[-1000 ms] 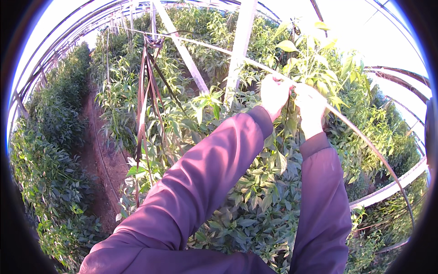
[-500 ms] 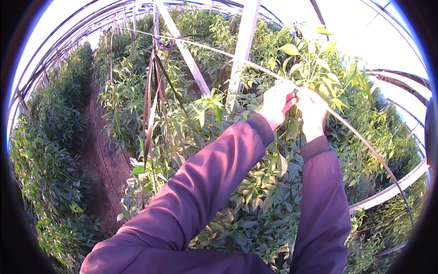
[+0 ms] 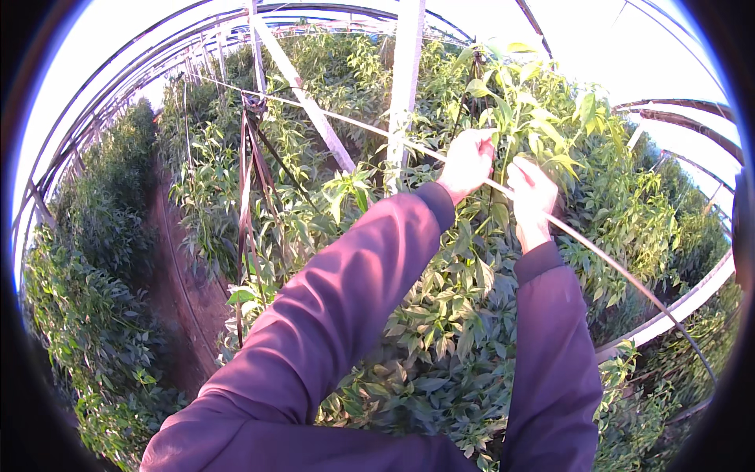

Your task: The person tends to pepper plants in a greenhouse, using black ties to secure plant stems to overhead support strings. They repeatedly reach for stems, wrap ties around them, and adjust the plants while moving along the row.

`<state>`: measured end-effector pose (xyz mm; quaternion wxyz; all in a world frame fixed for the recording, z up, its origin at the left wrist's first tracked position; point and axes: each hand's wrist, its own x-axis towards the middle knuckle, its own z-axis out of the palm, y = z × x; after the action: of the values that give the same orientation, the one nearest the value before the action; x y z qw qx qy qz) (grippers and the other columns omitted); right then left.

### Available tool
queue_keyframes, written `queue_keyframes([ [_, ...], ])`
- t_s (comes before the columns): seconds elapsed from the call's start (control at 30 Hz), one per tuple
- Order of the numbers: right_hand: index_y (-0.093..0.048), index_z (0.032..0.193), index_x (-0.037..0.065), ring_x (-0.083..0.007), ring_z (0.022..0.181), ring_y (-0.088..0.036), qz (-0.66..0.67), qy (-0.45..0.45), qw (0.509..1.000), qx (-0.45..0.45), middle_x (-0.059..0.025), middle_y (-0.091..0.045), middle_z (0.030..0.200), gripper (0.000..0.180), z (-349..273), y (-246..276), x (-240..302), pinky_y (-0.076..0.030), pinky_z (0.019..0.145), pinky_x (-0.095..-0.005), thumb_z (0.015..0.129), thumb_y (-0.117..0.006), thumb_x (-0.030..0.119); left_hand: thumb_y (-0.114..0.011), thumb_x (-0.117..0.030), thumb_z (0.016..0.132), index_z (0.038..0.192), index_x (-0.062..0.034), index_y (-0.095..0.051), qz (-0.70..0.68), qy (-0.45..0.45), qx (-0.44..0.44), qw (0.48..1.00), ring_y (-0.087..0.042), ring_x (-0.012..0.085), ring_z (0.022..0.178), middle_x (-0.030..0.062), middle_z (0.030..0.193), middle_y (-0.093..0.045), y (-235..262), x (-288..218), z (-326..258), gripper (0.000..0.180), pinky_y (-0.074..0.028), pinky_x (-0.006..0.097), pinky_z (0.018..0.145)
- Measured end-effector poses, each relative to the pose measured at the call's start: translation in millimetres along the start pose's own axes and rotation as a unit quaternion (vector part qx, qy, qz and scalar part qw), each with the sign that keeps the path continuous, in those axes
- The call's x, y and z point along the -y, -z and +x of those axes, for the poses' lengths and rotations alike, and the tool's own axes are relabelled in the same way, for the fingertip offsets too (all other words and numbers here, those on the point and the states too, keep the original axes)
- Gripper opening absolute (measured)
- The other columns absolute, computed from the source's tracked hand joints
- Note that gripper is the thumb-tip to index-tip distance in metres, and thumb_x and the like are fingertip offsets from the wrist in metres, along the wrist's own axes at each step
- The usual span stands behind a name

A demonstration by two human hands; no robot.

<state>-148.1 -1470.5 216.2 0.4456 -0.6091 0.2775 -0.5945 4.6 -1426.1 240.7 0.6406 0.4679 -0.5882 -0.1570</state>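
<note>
My left hand point(image 3: 469, 163) is raised at the pale taut line point(image 3: 354, 122), its fingers curled together beside the leafy top of a tall plant point(image 3: 515, 98). Just to its right and a little lower is my right hand point(image 3: 535, 198), also closed, with thumb and fingers pinched near the plant's stem. The line passes behind or under both hands and slopes down to the right. Whatever is between the fingers is too small or overexposed to make out. Both forearms wear dark purple sleeves point(image 3: 346, 291).
Dense green plants point(image 3: 440, 338) fill the row before me. A white post point(image 3: 405, 86) and a slanted brace point(image 3: 303, 94) stand behind the line. Dark straps point(image 3: 248, 181) hang at the left. A bare soil path point(image 3: 177, 291) with a thin hose runs beside another row point(image 3: 94, 275).
My hands have moved apart from each other. The left one now sits higher than the right, which has dropped slightly. The whole view has shifted a little.
</note>
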Motion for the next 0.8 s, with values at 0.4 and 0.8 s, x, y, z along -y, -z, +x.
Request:
queue_keyframes([
  [0.4,-0.075,0.111,0.001,-0.0071,0.076,-0.063,-0.015,-0.096,0.995,0.020,-0.0025,-0.074,0.099,0.018,-184.8,84.5,31.4,-0.055,0.067,-0.0236,0.099,-0.068,0.011,-0.073,-0.014,0.094,0.103,-0.0059,-0.079,0.154,-0.015,-0.066,0.986,-0.063,0.0089,0.065,0.0016,0.077,-0.073,21.0,-1.9,44.6,0.014,-0.053,0.027,0.062],
  [0.8,-0.077,0.104,-0.003,-0.0172,0.081,-0.072,-0.224,-0.617,0.697,0.287,-0.0136,-0.078,0.089,0.055,-541.1,262.3,-6.9,-0.056,0.077,-0.0308,0.089,-0.077,0.050,-0.077,-0.008,0.089,0.157,0.0026,-0.026,-0.039,-0.015,-0.050,0.998,-0.071,0.0227,0.078,0.0193,0.105,-0.069,27.1,-0.4,34.1,0.086,-0.061,0.033,0.064],
])
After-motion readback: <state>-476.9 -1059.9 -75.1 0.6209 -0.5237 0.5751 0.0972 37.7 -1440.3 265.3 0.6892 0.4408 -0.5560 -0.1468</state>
